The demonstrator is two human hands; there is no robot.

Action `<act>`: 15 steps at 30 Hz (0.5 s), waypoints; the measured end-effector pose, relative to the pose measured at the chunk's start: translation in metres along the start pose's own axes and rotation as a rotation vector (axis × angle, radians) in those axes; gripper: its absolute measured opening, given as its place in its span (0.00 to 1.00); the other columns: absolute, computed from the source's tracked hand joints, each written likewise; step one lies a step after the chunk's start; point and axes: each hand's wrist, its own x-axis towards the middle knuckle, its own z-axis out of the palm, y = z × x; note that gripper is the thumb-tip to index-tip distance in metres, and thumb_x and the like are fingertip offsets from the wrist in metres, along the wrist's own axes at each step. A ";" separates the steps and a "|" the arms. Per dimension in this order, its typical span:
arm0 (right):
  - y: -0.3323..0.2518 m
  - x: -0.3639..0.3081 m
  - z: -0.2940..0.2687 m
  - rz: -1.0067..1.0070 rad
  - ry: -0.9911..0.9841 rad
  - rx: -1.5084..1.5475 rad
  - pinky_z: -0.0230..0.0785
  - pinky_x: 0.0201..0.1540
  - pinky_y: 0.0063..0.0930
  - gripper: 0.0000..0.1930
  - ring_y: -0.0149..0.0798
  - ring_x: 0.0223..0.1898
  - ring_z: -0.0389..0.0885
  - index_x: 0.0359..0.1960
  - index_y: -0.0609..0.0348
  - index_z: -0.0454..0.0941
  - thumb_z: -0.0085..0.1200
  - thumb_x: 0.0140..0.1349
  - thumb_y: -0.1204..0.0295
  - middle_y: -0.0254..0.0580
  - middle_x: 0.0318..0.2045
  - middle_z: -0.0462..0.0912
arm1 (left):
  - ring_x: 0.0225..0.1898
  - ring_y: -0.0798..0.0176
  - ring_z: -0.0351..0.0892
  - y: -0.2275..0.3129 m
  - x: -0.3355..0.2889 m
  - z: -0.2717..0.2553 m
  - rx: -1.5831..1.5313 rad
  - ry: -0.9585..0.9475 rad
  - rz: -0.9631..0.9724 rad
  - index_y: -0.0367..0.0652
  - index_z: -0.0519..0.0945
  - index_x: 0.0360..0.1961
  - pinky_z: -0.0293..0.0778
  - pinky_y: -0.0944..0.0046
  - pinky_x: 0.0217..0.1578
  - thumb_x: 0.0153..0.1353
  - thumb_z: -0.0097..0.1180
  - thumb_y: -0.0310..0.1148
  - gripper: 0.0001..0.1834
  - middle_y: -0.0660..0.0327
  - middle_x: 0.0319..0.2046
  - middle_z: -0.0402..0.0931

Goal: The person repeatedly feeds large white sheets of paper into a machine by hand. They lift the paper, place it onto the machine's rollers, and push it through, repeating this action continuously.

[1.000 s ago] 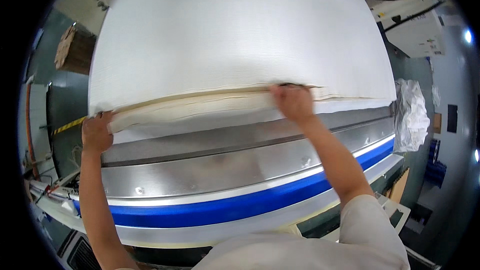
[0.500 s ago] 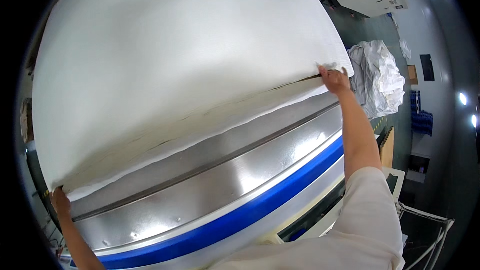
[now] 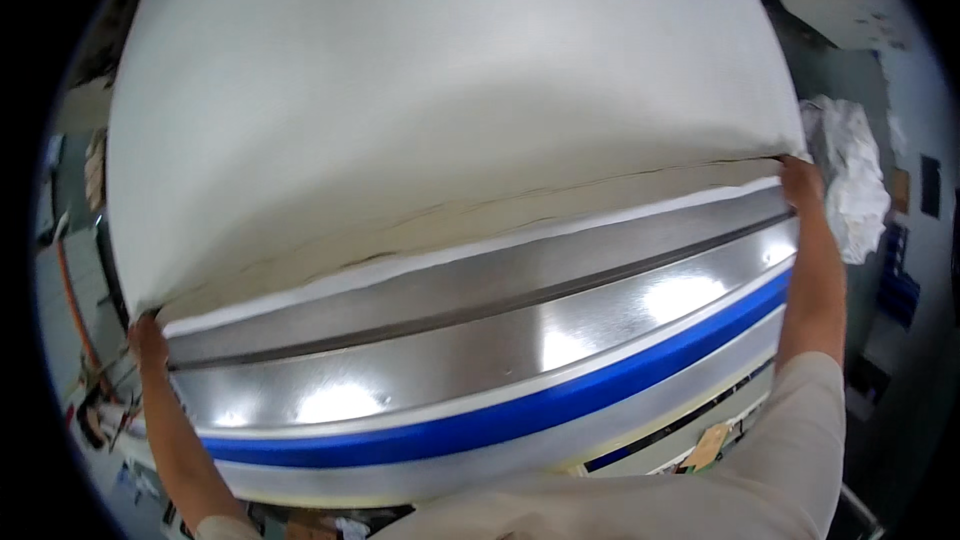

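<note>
A large white fabric-covered slab (image 3: 450,70), which looks like a mattress, fills the upper middle of the view. Along its near side runs a cream band (image 3: 450,225) with thin dark creases, and a white lower edge. At the near left corner, my left hand (image 3: 150,338) is closed on the slab, its fingertips partly hidden. My right hand (image 3: 801,182) is closed on the near right corner, fingers mostly out of sight under or behind the fabric. Both arms are spread wide.
Below the slab lies a shiny metal surface (image 3: 450,340) with a dark groove. A blue strip (image 3: 450,438) borders it nearest me. White crumpled fabric (image 3: 850,180) is heaped at the right. An orange pole (image 3: 78,305) and clutter stand at the left.
My view has turned and shifted, so the slab's near edge now runs more level. Both hands keep hold of its corners, and my right hand's fingers are less visible.
</note>
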 end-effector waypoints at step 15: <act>0.101 -0.116 -0.047 -0.240 -0.015 0.184 0.69 0.45 0.44 0.17 0.54 0.41 0.78 0.45 0.52 0.78 0.49 0.51 0.75 0.52 0.37 0.81 | 0.42 0.47 0.75 -0.077 -0.161 -0.059 -0.108 0.012 0.253 0.48 0.79 0.43 0.68 0.48 0.47 0.52 0.49 0.24 0.17 0.53 0.39 0.79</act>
